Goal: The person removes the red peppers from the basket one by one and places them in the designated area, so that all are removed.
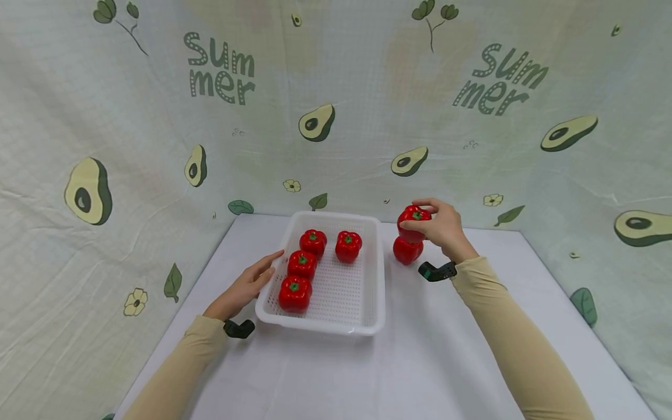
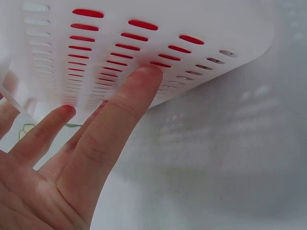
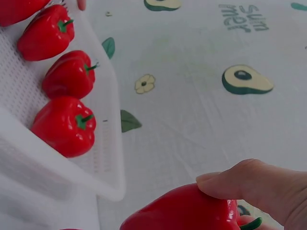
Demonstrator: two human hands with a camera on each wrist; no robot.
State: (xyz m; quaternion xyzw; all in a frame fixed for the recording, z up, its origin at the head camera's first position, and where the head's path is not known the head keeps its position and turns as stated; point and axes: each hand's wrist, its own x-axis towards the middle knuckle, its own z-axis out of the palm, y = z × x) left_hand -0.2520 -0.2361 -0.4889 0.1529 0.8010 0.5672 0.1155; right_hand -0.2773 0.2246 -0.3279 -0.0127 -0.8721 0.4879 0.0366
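Observation:
My right hand (image 1: 443, 226) pinches a red bell pepper (image 1: 412, 224) between thumb and fingers, to the right of the white basket (image 1: 371, 326). Below it, a second red bell pepper (image 1: 408, 252) rests on the table, partly covered in the head view. Against the basket's left side lies my left hand (image 1: 251, 286), its fingers fairly straight; in the left wrist view the thumb (image 2: 112, 129) touches the slotted wall. Inside the basket, several red bell peppers (image 1: 295, 293) stand with green stems up, most along the left side and another (image 1: 349, 246) near the back.
The basket sits on a white-covered table (image 1: 420, 361). Behind and at both sides hangs a pale cloth (image 1: 357, 76) printed with avocados, leaves and lettering. A dark band with a small device (image 1: 438, 272) is on each wrist.

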